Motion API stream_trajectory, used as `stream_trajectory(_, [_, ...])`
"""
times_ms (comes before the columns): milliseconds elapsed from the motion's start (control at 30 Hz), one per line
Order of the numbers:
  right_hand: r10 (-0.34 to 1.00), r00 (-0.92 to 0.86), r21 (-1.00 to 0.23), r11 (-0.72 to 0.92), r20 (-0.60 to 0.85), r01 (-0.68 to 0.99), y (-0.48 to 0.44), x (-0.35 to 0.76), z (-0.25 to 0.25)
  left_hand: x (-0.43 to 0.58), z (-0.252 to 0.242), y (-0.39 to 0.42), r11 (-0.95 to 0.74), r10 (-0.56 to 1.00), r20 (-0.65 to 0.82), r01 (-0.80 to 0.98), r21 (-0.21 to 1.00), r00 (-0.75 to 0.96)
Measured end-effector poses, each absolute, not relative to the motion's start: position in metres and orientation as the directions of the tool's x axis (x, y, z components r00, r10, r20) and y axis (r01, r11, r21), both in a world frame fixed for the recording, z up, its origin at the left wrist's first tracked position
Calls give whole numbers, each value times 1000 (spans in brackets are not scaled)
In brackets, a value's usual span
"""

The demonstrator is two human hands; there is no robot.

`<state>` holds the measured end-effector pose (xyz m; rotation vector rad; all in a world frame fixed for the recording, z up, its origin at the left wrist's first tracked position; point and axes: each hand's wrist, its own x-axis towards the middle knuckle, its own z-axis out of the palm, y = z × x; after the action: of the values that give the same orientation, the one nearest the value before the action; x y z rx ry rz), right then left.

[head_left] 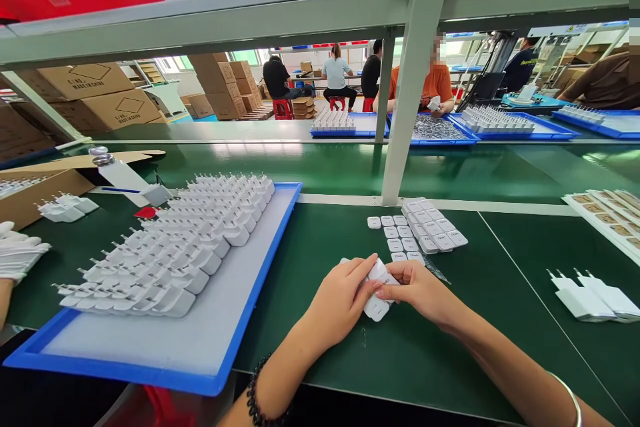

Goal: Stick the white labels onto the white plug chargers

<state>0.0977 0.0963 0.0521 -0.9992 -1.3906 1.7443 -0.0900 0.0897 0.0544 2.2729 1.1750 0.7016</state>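
My left hand (pixel 343 297) and my right hand (pixel 425 290) meet above the green table, fingers pinched on small white rounded-square pieces (pixel 377 307). Several of these pieces show between and below my fingers; how they join is partly hidden. Just beyond my hands lie rows of similar white squares (pixel 394 232) with small dark print. Beside those rows is a neat block of the same squares (pixel 434 223). A bit of clear film (pixel 437 270) lies by my right hand.
To the left, a blue-rimmed tray (pixel 295 197) bears rows of white plug adapters (pixel 175 247). Two more adapters (pixel 595 297) lie at the right, near stacked sheets (pixel 607 220). A metal post (pixel 410 93) rises ahead. A gloved co-worker's hand (pixel 20 250) is far left.
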Motion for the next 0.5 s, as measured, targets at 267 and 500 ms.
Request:
stream_trajectory(267, [832,-534,-979,-202,-150,-39,98,99,55,-90,57,89,-522,792,103,580,626,602])
stream_trajectory(500, [809,-567,-974,-222,-156,-50,97,100,56,-90,67,89,-424,781,66,451,786,621])
